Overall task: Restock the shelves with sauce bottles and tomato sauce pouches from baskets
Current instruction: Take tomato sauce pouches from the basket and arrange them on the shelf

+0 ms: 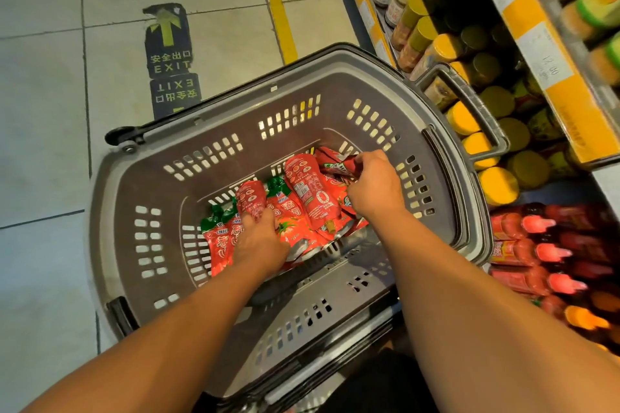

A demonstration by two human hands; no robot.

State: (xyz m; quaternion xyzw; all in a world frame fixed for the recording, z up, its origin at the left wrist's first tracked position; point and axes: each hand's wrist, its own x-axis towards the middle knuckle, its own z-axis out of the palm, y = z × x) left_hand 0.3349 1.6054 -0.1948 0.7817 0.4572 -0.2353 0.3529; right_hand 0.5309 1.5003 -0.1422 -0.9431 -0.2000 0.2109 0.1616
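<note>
Tomato sauce pouches [302,198] are gripped in a grey basket [141,184] on a tiled floor [43,111].
One pouch is clutched by the left hand [260,240], another pinched by the right hand [374,186]; the shelves [536,43] are blurred and cropped.

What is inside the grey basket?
The grey basket holds red tomato sauce pouches, both hands among them. Pouches lying beneath the pile and hands are covered.

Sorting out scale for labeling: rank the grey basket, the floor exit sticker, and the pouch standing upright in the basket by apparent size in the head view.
1. Grey basket, by far the largest.
2. Exit sticker on the floor.
3. Upright pouch, smallest, though it sits nearer the camera than the sticker, so their true sizes stay unsure.
</note>
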